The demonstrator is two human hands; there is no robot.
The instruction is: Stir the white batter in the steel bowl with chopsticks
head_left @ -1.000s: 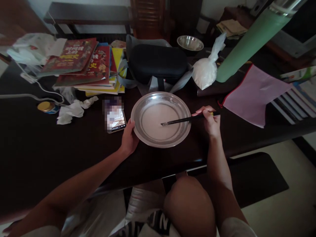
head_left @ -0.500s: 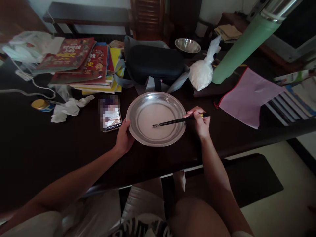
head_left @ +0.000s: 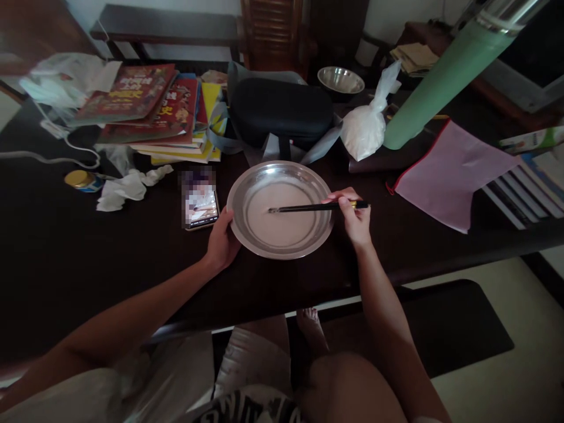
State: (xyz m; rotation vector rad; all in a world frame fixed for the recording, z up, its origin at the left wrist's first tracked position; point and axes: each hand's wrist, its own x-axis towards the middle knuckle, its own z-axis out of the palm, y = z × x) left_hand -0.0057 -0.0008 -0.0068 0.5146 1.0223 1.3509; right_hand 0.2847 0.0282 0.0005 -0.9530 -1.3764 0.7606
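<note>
From where I stand, the shiny metal basin (head_left: 282, 252) is over the dark table (head_left: 282, 288), a little in from the near edge and well away from the left and right ends, though I can't tell whether its base sits flat on the wood. The left hand (head_left: 224, 242) grips its left rim, thumb on top and the fingers mostly out of my sight. The right hand (head_left: 355, 220) pinches a pair of black chopsticks (head_left: 308, 207) near their thick end, by the gold band, and their tips reach into the pale liquid (head_left: 282, 230) in the basin. That basin looks like thin, stiff metal, hard to break and probably light by itself; the liquid must give it most of its weight, and would slop toward whichever side dips. A polished rim like that could turn slippery when wet, so I'd take it on two opposite sides, thumbs over the lip and fingers spread beneath, and keep it level. The chopsticks look light, rigid and smooth; the banded end seems the place for fingers, well clear of the wet tips. On the near-edge side of the black case (head_left: 282, 108), between it and the left hand, a phone (head_left: 204, 212) lies close enough to catch a splash.
</note>
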